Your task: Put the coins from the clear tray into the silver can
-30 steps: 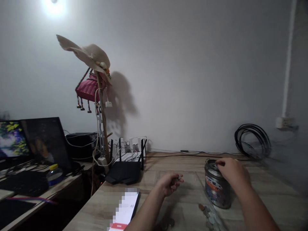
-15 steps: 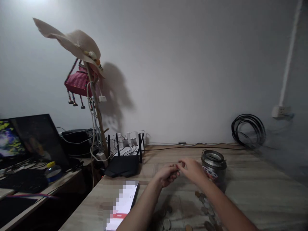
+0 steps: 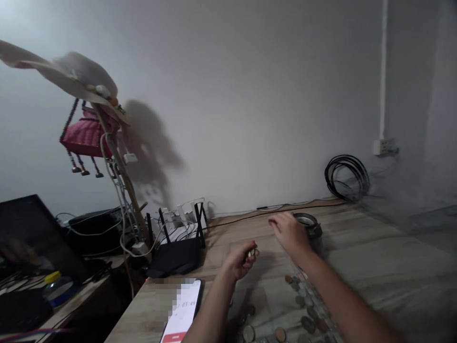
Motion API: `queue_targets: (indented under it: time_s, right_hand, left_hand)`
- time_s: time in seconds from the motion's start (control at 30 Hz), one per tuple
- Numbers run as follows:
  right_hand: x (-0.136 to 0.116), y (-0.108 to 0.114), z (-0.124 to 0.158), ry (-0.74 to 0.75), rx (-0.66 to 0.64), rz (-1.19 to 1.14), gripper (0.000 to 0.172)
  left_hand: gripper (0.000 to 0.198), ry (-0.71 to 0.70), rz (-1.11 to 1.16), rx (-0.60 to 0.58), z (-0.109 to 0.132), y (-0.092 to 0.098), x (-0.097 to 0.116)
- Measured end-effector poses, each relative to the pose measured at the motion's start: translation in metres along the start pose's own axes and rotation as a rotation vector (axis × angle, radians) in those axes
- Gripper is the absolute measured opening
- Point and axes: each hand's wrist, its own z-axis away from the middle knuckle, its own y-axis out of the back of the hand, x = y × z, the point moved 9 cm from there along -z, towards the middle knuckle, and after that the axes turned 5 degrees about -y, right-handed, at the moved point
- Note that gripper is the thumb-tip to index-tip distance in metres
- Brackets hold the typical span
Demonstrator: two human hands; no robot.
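My left hand (image 3: 240, 259) is curled shut on some coins (image 3: 251, 253), held just above the wooden table (image 3: 374, 267). My right hand (image 3: 290, 233) hovers in front of a metal tin (image 3: 307, 224) with an open top, covering most of it. Its fingers are bent together as in a pinch; whether anything is in them I cannot make out. Several loose coins (image 3: 303, 309) lie on the table below my right forearm.
A phone (image 3: 182, 312) with a lit screen lies at the table's near left edge. A black router (image 3: 174, 255) with antennas, a power strip and cables sit behind it. A stand carries a hat (image 3: 67, 76) and a pink bag (image 3: 84, 136). A coiled black cable (image 3: 346, 176) hangs at the back right.
My right hand went from the tin to my left hand, then back towards the tin. The view swung right and tilted, so the tin appears lower and farther away.
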Motion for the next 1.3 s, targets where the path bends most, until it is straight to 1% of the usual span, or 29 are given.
queue_targets:
  time_s: [0.07,0.13,0.17,0.23,0.27,0.33,0.4,0.47,0.53,0.6,0.63,0.67,0.7,0.8,0.87,0.9,0.97,1.0,1.07,1.13,1.2,1.27,1.3]
  right_hand:
    - [0.016,0.027,-0.007,-0.04,0.118,0.1,0.022]
    - [0.041,0.043,-0.012,-0.143,0.153,0.195,0.021]
    - [0.055,0.045,-0.013,-0.206,0.138,0.233,0.021]
    - [0.079,0.043,-0.014,-0.318,0.069,0.271,0.02]
    - [0.087,0.039,-0.014,-0.351,0.034,0.276,0.019]
    - [0.095,0.034,-0.014,-0.371,-0.006,0.28,0.019]
    - [0.095,0.032,-0.014,-0.367,-0.008,0.289,0.019]
    - [0.088,0.036,-0.015,-0.344,0.037,0.29,0.019]
    - [0.071,0.042,-0.015,-0.271,0.138,0.26,0.021]
    - [0.046,0.042,-0.013,-0.141,0.205,0.163,0.024]
    - [0.032,0.036,-0.011,-0.075,0.195,0.094,0.025]
    - [0.02,0.026,-0.008,-0.018,0.148,0.021,0.026]
    - [0.008,0.012,-0.004,0.023,0.073,-0.047,0.025]
    - [-0.019,-0.038,0.013,0.081,-0.224,-0.185,0.023]
    - [-0.027,-0.065,0.025,0.086,-0.383,-0.238,0.022]
    - [-0.026,-0.073,0.028,0.07,-0.43,-0.253,0.021]
    - [-0.02,-0.081,0.03,0.009,-0.468,-0.25,0.019]
    - [-0.016,-0.08,0.029,-0.017,-0.461,-0.229,0.017]
    - [-0.009,-0.066,0.022,-0.033,-0.376,-0.152,0.015]
    - [-0.005,-0.039,0.011,-0.007,-0.206,-0.055,0.016]
    - [0.001,-0.007,0.002,0.011,-0.02,0.043,0.019]
    - [0.014,0.019,-0.004,-0.019,0.115,0.15,0.021]
    - [0.023,0.028,-0.007,-0.053,0.152,0.206,0.021]
  left_hand:
    - [0.005,0.033,0.048,0.025,0.0,0.003,-0.002]
    - [0.004,0.04,0.087,0.037,-0.001,0.004,-0.002]
    - [0.006,0.037,0.099,0.038,-0.001,0.005,-0.002]
    - [0.01,0.028,0.097,0.052,-0.002,0.007,-0.002]
    - [0.01,0.019,0.085,0.066,-0.003,0.008,-0.002]
    - [0.012,-0.008,0.055,0.088,-0.003,0.011,-0.001]
    - [0.014,-0.04,0.029,0.089,-0.003,0.011,0.002]
    - [0.014,-0.053,0.007,0.083,-0.003,0.01,0.004]
    - [0.012,-0.062,-0.012,0.076,-0.002,0.009,0.005]
    - [0.011,-0.078,-0.029,0.081,-0.001,0.009,0.007]
    - [0.011,-0.089,-0.038,0.09,-0.001,0.01,0.008]
    - [0.013,-0.097,-0.049,0.1,-0.002,0.011,0.009]
    - [0.015,-0.104,-0.061,0.105,-0.002,0.012,0.009]
    - [0.021,-0.138,-0.099,0.088,-0.002,0.01,0.01]
    - [0.023,-0.155,-0.121,0.062,-0.002,0.007,0.01]
    - [0.024,-0.152,-0.128,0.051,-0.002,0.005,0.01]
    - [0.024,-0.115,-0.133,0.026,-0.001,0.002,0.006]
    - [0.024,-0.082,-0.13,0.014,-0.001,0.0,0.003]
    - [0.023,-0.012,-0.114,-0.009,-0.001,-0.002,-0.002]
    - [0.022,0.03,-0.079,-0.008,-0.001,-0.001,-0.004]
    - [0.023,0.029,-0.03,0.029,-0.002,0.004,-0.003]
    - [0.027,0.012,0.005,0.079,-0.003,0.01,-0.003]
    - [0.028,0.005,0.011,0.093,-0.004,0.012,-0.003]
